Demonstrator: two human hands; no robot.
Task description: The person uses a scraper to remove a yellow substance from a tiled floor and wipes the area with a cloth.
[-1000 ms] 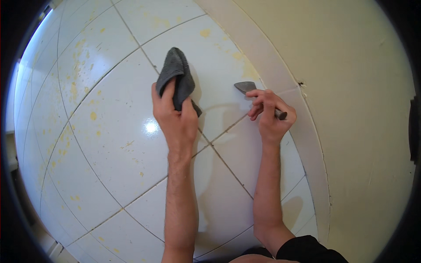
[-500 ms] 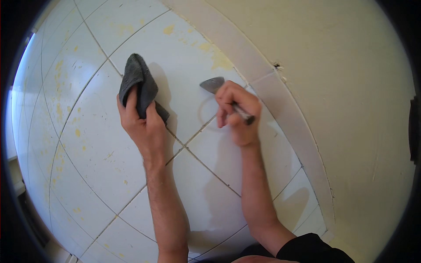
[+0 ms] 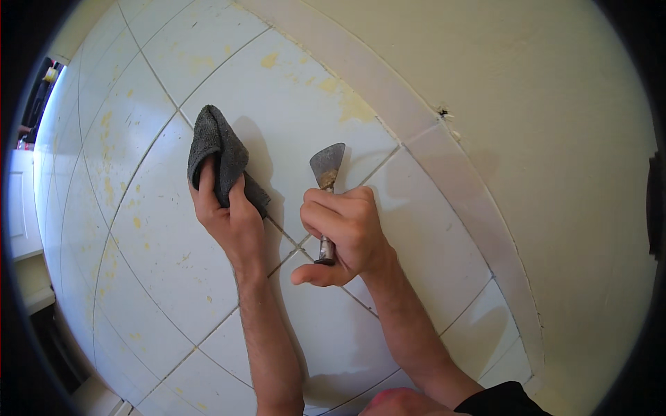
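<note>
My left hand (image 3: pixel 234 225) is closed on a folded dark grey cloth (image 3: pixel 220 149), and one finger reaches under its fold. In my right hand (image 3: pixel 350 229) a scraper (image 3: pixel 327 163) is gripped by its handle, the wide, dull metal blade pointing away from me. Brownish residue marks the base of the blade. The fingers wrap the handle while the thumb sticks out below its end. Both hands are over white tiles (image 3: pixel 430 243). Yellow patches (image 3: pixel 354 106) stain the tiles beyond the scraper.
A pale tile border (image 3: pixel 409 114) curves along the right, next to a beige wall (image 3: pixel 555 139) with a small dark hole (image 3: pixel 442 112). More yellow specks dot the tiles at left. A white panelled door (image 3: pixel 24 208) and dark objects show at the left rim.
My right hand has come nearer and to the left, turning the scraper so its blade points away. The cloth stays in my left hand, and the whole view has shifted slightly.
</note>
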